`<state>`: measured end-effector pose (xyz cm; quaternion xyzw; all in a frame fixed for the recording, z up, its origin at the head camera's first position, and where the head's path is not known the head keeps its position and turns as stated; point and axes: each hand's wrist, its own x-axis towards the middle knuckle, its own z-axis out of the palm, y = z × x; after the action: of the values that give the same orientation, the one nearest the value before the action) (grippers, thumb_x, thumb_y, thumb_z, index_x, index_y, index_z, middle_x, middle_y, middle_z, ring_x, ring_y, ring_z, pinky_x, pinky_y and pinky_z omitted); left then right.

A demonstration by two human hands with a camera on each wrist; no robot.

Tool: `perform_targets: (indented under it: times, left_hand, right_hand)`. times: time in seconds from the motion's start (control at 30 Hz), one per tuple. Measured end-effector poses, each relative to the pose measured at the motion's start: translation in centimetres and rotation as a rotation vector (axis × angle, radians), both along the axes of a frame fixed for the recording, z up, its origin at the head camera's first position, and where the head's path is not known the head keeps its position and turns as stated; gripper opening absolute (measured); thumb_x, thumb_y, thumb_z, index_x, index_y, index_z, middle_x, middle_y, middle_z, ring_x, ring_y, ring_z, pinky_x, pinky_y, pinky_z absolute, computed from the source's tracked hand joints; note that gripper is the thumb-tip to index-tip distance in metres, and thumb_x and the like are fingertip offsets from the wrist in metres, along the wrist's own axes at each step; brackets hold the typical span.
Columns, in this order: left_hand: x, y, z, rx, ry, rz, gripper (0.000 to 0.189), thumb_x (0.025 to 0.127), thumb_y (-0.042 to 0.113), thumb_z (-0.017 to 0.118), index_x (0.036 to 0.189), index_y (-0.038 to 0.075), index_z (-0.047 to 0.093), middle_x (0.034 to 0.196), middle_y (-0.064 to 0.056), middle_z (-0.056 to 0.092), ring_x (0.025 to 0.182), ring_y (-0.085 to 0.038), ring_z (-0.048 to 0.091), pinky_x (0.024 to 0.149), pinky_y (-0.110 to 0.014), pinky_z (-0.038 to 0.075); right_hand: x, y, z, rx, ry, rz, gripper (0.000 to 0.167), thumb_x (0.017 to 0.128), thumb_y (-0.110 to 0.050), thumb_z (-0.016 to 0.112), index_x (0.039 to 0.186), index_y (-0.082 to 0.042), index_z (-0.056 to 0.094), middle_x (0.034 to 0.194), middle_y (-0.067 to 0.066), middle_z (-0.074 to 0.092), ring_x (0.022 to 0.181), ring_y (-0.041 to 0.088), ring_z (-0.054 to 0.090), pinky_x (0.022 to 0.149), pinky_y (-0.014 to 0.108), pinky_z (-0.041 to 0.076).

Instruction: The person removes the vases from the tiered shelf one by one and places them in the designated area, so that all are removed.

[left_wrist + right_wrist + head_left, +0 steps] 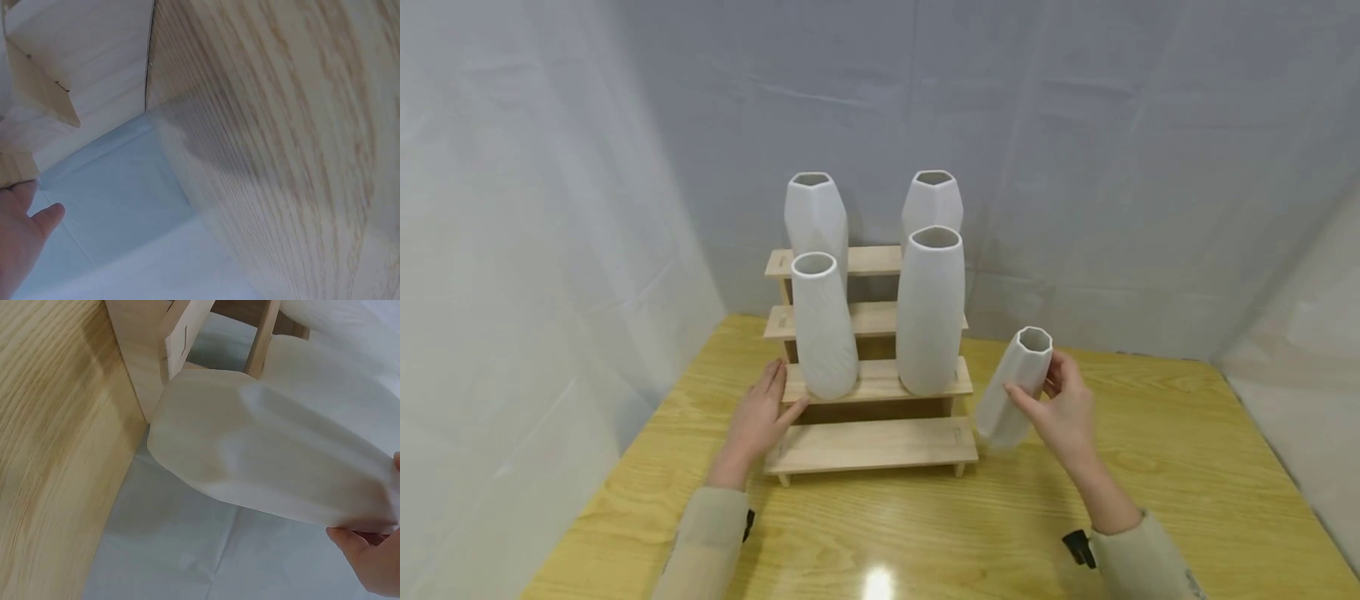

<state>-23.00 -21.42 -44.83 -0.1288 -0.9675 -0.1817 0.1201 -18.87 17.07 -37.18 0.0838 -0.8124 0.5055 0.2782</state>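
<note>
My right hand (1063,408) grips a white faceted vase (1013,392) near its mouth, thumb on the near side and fingers behind. The vase leans, its mouth toward the right and its base beside the right end of the lowest step. In the right wrist view its body (250,447) overlaps the stand, with fingertips (350,540) at the narrow end. At the left end of the second step of a wooden tiered stand (872,446), my left hand (758,421) holds the board, thumb along the front edge and fingers at the side.
A slim white vase (826,333) and a taller oval one (929,321) stand on the second step. Two angular white vases (816,212), (932,200) rise behind on higher tiers. Pale curtains (1075,167) hang behind and beside the wooden table (1165,467).
</note>
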Motion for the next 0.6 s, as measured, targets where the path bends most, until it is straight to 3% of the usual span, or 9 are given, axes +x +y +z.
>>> perform_targets:
  times: [0.2, 0.6]
  left_hand:
    - [0.0, -0.2, 0.0, -0.007, 0.009, 0.007, 0.078, 0.09, 0.051, 0.038, 0.136, -0.009, 0.021, 0.142, -0.023, 0.018, 0.129, -0.034, 0.018, 0.099, -0.053, 0.024]
    - [0.0, 0.1, -0.1, -0.035, 0.023, 0.006, 0.077, 0.09, 0.049, 0.04, 0.135, -0.01, 0.022, 0.141, -0.023, 0.02, 0.128, -0.035, 0.02, 0.098, -0.052, 0.025]
  right_hand:
    - [-0.3, 0.7, 0.1, -0.005, 0.001, -0.048, 0.052, 0.065, 0.004, 0.075, 0.108, 0.011, 0.047, 0.103, 0.027, 0.055, 0.095, 0.037, 0.055, 0.079, 0.042, 0.047]
    - [-1.1, 3.0, -0.5, -0.057, -0.09, -0.1, 0.054, 0.069, 0.002, 0.072, 0.114, 0.01, 0.044, 0.109, 0.024, 0.053, 0.101, 0.034, 0.052, 0.084, 0.045, 0.044]
